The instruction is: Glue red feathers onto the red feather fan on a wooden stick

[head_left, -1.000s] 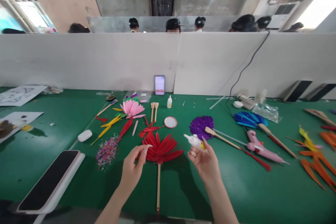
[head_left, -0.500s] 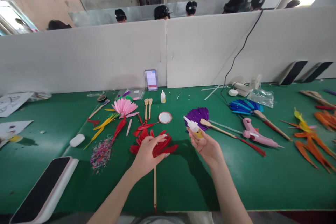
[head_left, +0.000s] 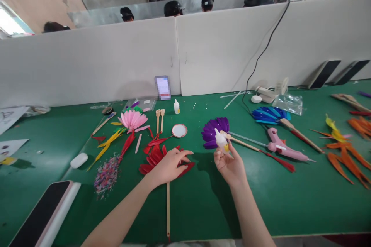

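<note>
My right hand (head_left: 232, 164) is closed round a small white glue bottle (head_left: 221, 141) with a yellow label, its nozzle pointing up and to the left. My left hand (head_left: 171, 164) lies over a red feather fan (head_left: 153, 158), covering part of it, fingers apart and pointing right. The fan's wooden handle (head_left: 168, 208) runs toward the front edge of the table. Behind the glue bottle lies a purple feather fan (head_left: 211, 131) with a wooden handle and a red tassel (head_left: 282, 165). A round white dish (head_left: 179, 131) stands beyond the red feathers.
On the green table (head_left: 191, 208) are a pink feather fan (head_left: 133, 119), colourful flakes (head_left: 106, 175), a second glue bottle (head_left: 176, 107), a pink glue gun (head_left: 284, 146), a blue fan (head_left: 268, 115), orange feathers (head_left: 348, 162) and a large phone (head_left: 43, 212). People's heads show behind the partition (head_left: 116, 61).
My right hand has moved slightly right and turned the glue bottle more upright. My left hand remains over the red feathers. The whole view has shifted a little.
</note>
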The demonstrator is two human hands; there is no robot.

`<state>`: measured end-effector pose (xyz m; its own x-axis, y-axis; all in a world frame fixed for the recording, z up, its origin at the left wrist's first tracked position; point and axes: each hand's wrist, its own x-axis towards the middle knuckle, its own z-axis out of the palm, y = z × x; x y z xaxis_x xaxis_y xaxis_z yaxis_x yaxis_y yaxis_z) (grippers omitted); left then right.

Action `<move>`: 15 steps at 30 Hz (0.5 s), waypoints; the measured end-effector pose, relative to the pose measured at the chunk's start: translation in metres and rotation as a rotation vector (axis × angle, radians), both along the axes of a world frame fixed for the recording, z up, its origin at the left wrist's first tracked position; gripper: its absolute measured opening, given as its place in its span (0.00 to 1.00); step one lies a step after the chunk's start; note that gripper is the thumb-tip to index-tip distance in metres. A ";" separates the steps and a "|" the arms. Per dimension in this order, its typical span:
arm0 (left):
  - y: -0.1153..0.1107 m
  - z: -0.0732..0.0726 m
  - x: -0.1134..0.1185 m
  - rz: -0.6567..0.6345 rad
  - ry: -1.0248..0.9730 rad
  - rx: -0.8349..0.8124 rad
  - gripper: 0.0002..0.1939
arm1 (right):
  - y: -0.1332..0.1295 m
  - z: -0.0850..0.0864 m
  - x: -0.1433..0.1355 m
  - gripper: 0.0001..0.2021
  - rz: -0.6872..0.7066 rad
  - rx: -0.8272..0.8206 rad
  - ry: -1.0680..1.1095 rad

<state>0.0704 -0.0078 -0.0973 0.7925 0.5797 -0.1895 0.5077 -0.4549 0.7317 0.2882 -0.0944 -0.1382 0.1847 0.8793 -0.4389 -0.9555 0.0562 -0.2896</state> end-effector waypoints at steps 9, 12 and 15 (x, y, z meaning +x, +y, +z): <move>0.010 0.001 0.003 -0.032 0.024 -0.044 0.26 | -0.001 -0.001 0.000 0.07 0.003 -0.017 0.036; 0.011 0.002 0.004 -0.034 0.018 -0.041 0.26 | -0.001 -0.001 0.000 0.07 -0.001 -0.025 0.040; 0.011 0.004 0.005 -0.034 0.007 -0.034 0.26 | -0.001 -0.002 0.000 0.07 -0.003 -0.026 0.031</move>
<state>0.0758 0.0034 -0.0937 0.8101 0.5458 -0.2142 0.4976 -0.4468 0.7435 0.2879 -0.0955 -0.1402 0.1734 0.8672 -0.4667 -0.9638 0.0520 -0.2616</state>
